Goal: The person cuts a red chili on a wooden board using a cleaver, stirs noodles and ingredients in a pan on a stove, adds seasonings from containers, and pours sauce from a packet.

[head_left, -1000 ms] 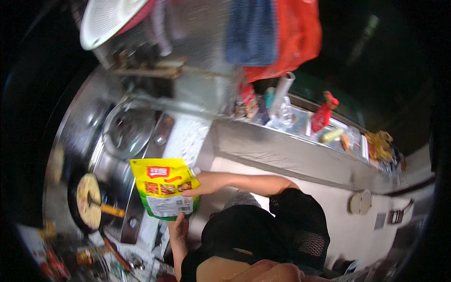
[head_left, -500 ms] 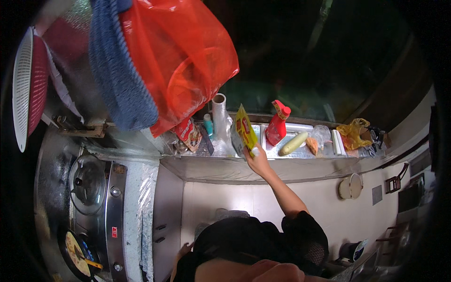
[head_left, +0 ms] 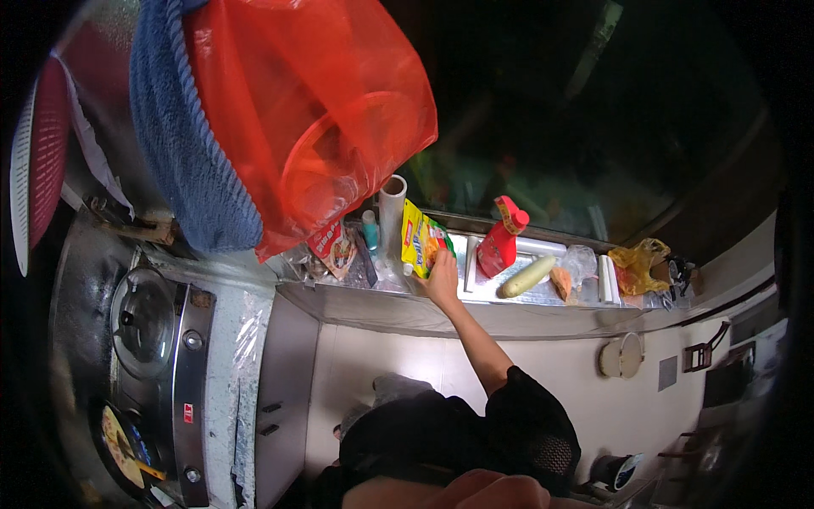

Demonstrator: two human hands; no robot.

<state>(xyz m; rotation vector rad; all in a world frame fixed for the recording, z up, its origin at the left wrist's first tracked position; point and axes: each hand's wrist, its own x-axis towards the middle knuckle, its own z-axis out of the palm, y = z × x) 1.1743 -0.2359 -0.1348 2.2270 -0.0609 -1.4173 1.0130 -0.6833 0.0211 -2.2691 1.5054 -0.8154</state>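
Note:
My right hand (head_left: 442, 282) is stretched out to the ledge, its fingers closed on the near right side of a yellow and green seasoning pouch (head_left: 421, 239). The pouch stands upright with a small white cap at its lower corner. Just left of it is an upright roll of clear plastic wrap (head_left: 392, 212), with a small teal-capped bottle (head_left: 370, 231) beyond. On the right stands a red spray bottle (head_left: 498, 242), and a pale green gourd (head_left: 527, 277) lies beside it. My left hand does not show.
A red plastic bag (head_left: 314, 102) and a blue towel (head_left: 191, 161) hang over the ledge's left end. The stove (head_left: 184, 373) at left carries a glass-lidded pot (head_left: 144, 318) and a pan of food (head_left: 120, 450). A yellow plastic bag (head_left: 638, 265) lies at the ledge's right end.
My right hand has moved left and set the pouch down beside the plastic wrap roll, turning its front toward me. My left hand has passed out of sight.

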